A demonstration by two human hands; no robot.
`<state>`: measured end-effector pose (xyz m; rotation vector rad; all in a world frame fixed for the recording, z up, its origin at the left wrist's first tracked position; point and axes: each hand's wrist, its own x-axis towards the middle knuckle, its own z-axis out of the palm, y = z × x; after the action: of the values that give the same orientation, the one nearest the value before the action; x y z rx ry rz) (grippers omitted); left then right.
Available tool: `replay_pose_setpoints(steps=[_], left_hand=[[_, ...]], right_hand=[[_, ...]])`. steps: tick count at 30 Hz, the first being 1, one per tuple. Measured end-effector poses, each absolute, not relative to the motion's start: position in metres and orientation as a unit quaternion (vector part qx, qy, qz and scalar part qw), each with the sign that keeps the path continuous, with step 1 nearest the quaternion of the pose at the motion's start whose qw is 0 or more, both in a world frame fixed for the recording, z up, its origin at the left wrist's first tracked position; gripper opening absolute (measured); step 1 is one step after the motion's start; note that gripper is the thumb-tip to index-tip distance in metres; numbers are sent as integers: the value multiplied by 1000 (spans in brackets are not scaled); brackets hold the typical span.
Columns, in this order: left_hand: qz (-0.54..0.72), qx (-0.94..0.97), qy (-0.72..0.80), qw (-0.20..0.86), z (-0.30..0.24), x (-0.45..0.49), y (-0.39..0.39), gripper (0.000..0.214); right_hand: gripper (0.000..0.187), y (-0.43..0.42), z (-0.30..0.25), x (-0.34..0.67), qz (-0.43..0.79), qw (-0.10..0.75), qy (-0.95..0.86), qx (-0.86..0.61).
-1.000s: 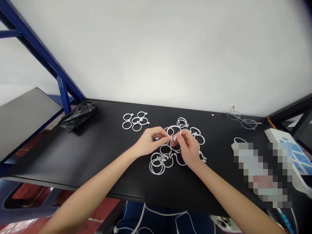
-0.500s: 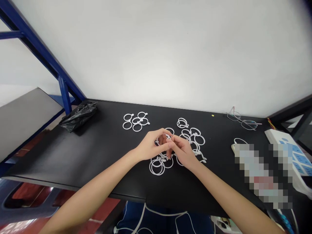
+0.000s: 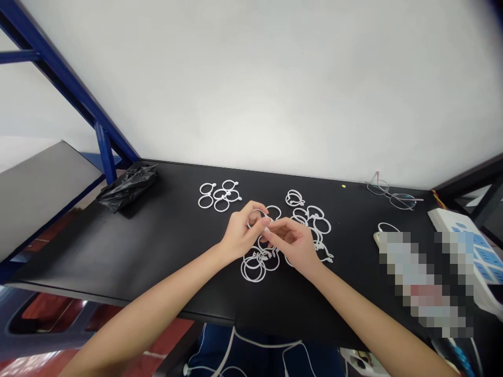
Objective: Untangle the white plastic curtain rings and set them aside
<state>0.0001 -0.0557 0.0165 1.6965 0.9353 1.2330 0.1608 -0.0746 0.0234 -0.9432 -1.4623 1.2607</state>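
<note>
My left hand [image 3: 241, 230] is closed around a white curtain ring [image 3: 257, 210], whose hoop shows between the thumb and fingers. My right hand [image 3: 294, 241] pinches at the near side of that ring, its fingertips meeting my left thumb; the exact spot it grips is hidden. Beneath and around both hands lies a loose heap of similar white rings [image 3: 253, 269] with small tabs, spreading to more rings [image 3: 322, 225] on the right. A separate cluster of several rings [image 3: 221, 205] rests to the left, and a small overlapping group [image 3: 294, 198] lies farther back.
The black table [image 3: 176, 220] meets a white wall behind. A crumpled black plastic bag [image 3: 128, 188] sits at the left end. To the right are eyeglasses [image 3: 401, 200], a pixelated object [image 3: 422, 285] and a white power strip [image 3: 444, 220]. Cables [image 3: 267, 345] hang below the front edge.
Both hands have shifted slightly left, and the held ring has moved and turned with my left hand. My right fingers are drawn in more at the ring's near side.
</note>
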Motion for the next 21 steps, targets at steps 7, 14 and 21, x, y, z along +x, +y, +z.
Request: replay_pose_setpoints(steps=[7, 14, 21], left_hand=[[499, 633, 369, 463, 12, 4, -54, 38], [510, 629, 363, 460, 17, 4, -56, 38], [492, 616, 380, 483, 20, -2, -42, 36]], right_hand=[[8, -79, 8, 163, 195, 479, -764, -385], [13, -80, 7, 159, 137, 466, -797, -359], [12, -69, 16, 170, 169, 463, -781, -383]])
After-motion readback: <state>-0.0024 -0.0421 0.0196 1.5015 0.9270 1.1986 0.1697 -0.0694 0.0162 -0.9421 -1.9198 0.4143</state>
